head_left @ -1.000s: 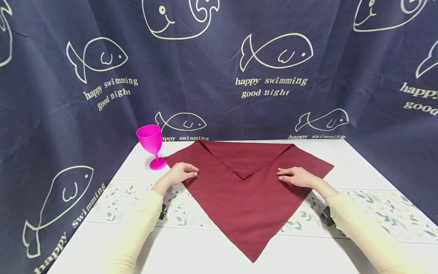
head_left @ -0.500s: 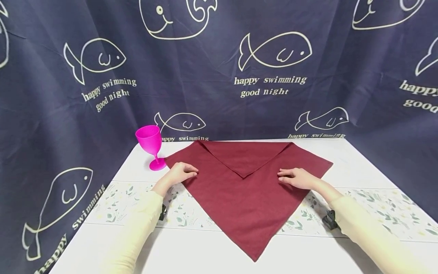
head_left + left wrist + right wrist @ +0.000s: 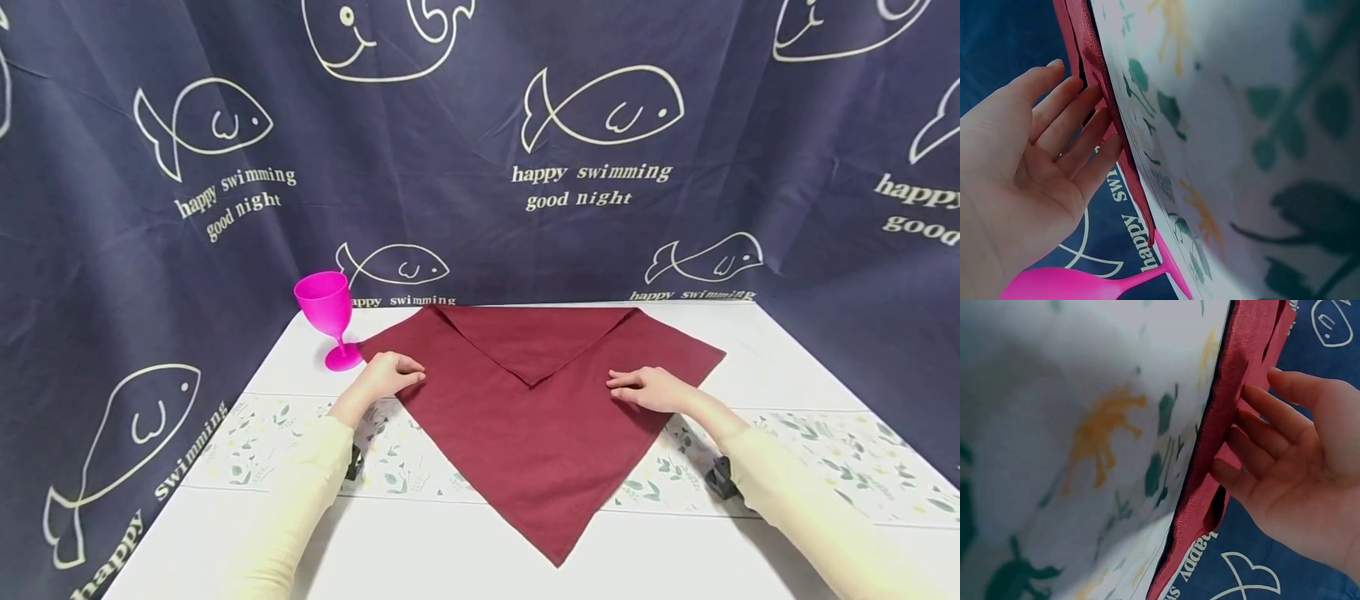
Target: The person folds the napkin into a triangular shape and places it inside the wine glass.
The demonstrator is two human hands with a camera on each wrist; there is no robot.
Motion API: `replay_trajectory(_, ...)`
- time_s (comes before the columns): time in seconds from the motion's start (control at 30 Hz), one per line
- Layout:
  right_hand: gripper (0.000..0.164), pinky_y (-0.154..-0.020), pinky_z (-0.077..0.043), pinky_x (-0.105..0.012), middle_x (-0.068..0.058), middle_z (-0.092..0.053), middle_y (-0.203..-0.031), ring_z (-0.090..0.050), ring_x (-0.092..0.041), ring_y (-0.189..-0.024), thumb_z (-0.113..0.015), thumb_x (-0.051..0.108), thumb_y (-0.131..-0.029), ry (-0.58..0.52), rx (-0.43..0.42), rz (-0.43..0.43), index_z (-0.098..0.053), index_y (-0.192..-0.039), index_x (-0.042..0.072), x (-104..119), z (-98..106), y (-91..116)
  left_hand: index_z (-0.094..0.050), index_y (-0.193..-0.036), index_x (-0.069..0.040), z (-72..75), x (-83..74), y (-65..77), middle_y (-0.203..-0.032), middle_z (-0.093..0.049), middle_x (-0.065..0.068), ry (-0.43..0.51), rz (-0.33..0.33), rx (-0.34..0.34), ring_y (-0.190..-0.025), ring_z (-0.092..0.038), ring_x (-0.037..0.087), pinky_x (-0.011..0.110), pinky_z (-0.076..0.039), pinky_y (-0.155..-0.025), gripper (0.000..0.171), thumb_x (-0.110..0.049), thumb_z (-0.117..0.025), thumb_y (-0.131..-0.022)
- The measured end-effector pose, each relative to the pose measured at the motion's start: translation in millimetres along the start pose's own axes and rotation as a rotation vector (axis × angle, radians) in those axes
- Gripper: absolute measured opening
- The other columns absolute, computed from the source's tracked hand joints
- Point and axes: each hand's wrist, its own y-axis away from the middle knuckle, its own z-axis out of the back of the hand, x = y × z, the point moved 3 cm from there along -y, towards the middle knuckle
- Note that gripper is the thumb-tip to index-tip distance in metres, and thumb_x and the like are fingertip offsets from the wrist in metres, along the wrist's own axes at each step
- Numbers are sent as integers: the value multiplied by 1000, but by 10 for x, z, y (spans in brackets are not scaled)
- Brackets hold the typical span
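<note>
A dark red cloth (image 3: 517, 442) lies on the table with its far corner folded toward the middle and its near corner pointing at the person. My left hand (image 3: 386, 375) rests at the cloth's left edge, fingers relaxed. In the left wrist view the left hand (image 3: 1041, 144) has its fingertips right at the cloth (image 3: 1094, 56), gripping nothing. Over on the right side, my right hand (image 3: 648, 389) lies over the cloth with loosely bent fingers. The right wrist view has the right hand (image 3: 1297, 444) with fingertips against the cloth (image 3: 1210, 481), its palm bare.
A bright pink goblet (image 3: 327, 308) stands upright at the back left, its foot close to the cloth's left corner. The white table (image 3: 420, 550) has a leaf-patterned band (image 3: 255, 442) across it. A navy curtain (image 3: 450, 183) with fish drawings hangs behind and at both sides.
The view has shifted slightly. Both hands keep nearly the same place on the cloth, the left a little farther left. The cloth's folds look the same.
</note>
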Motion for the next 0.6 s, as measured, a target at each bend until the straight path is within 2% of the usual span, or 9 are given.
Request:
replay_trajectory(0.33, 35, -101, -37, -54, -22, -53, -131, -44, -42, -125, -58, 22, -90, -39, 3, -31, -64, -119, 1, -75, 12, -91, -72, -102, -3, 6, -36, 10, -100, -72, 10, -21, -38, 17, -107, -63, 27, 41, -46, -95, 24, -21, -66, -87)
replay_trajectory(0.6, 34, -101, -37, -54, -21, -54, -130, -46, -41, -123, -59, 20, -91, -50, 15, 9, -64, -117, 0, -119, 29, -143, -72, -100, -3, -10, -64, -1, -99, -71, 12, -51, -67, 4, -106, -62, 30, 42, -47, -94, 23, -20, -65, -87)
